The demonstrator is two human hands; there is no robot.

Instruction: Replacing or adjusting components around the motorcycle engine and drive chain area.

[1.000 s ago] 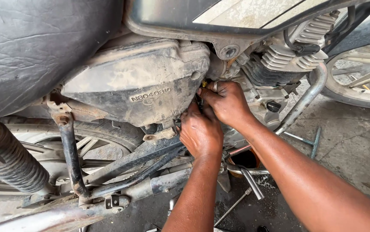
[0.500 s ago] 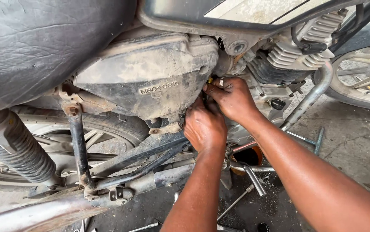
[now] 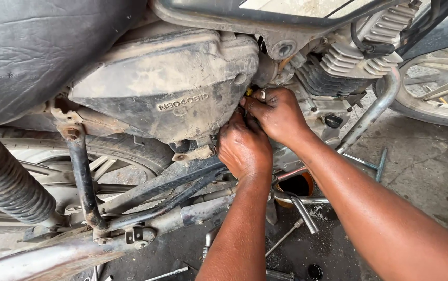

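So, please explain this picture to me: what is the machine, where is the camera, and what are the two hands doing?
The camera sits on the person's head and looks down. The machine is a dusty motorcycle seen from the side, with its black seat at the top left. The left hand and the right hand press together at the edge of the grey side cover, beside the finned engine. What they grip is hidden. On the ground below lie metal tools and a small orange container.
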